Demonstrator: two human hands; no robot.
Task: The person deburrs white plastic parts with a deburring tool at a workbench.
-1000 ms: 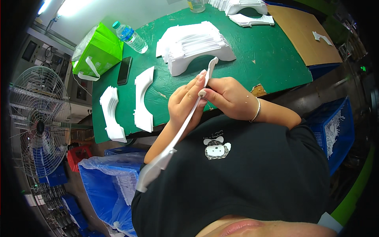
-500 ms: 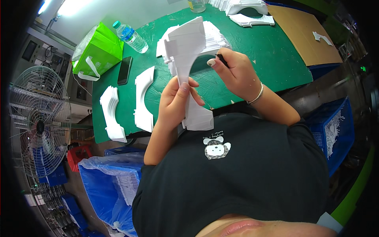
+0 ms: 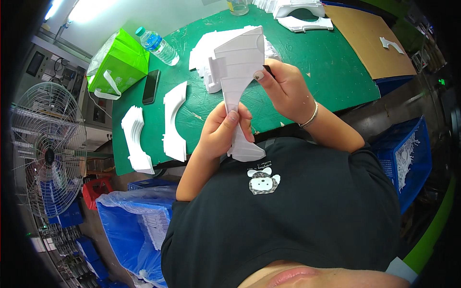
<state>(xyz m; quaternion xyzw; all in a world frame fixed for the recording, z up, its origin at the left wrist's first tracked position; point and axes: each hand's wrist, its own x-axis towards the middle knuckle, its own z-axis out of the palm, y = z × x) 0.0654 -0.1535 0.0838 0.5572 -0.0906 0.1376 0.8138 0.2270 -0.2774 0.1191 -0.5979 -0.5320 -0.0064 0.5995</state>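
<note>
My left hand is closed round the narrow middle of a white curved plastic part, held upright above the table's near edge. My right hand is closed on a small black tool, most of it hidden in the fingers; its kind does not show. The thumb and the tool are at the inner curved edge of the part's upper end; whether they touch it I cannot tell. Behind the held part lies a pile of similar white parts. To the left are a single white part and a short stack.
On the green table are a phone, a water bottle, a green bag, a glass jar and more white parts. Cardboard lies right. Blue crates and a lined blue bin flank me; a fan stands left.
My left hand has moved slightly right and down and turned the white part, so its broad face shows and its upper end is closer to my right hand. My right hand has barely moved.
</note>
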